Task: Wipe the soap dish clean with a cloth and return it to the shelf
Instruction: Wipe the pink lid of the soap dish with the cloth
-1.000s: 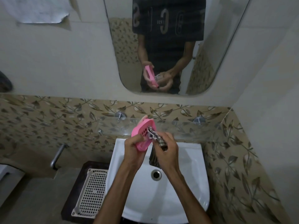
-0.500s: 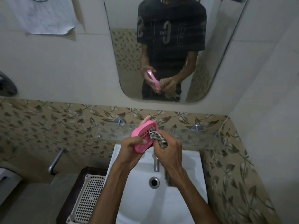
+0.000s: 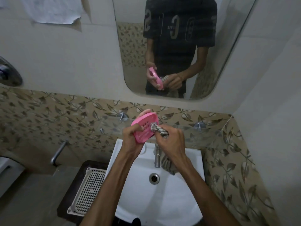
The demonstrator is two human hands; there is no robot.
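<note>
A pink slotted soap dish (image 3: pixel 147 123) is held tilted above the basin, in front of the glass shelf (image 3: pixel 184 129). My left hand (image 3: pixel 132 139) grips its lower left edge, thumb on the inside. A patterned grey-and-white cloth (image 3: pixel 160 130) is bunched in my right hand (image 3: pixel 171 141), and its tip presses into the dish. The rest of the cloth hangs below my right wrist, over the basin.
A white washbasin (image 3: pixel 192 162) with a chrome tap (image 3: pixel 156 158) and drain (image 3: pixel 154 178) lies under my arms. A white perforated tray (image 3: pixel 88 190) sits to the left. A mirror (image 3: pixel 179 46) hangs above. The side wall is close on the right.
The dish has tipped flatter, showing more of its inside. The cloth tip has shifted across the dish. The view has tilted slightly.
</note>
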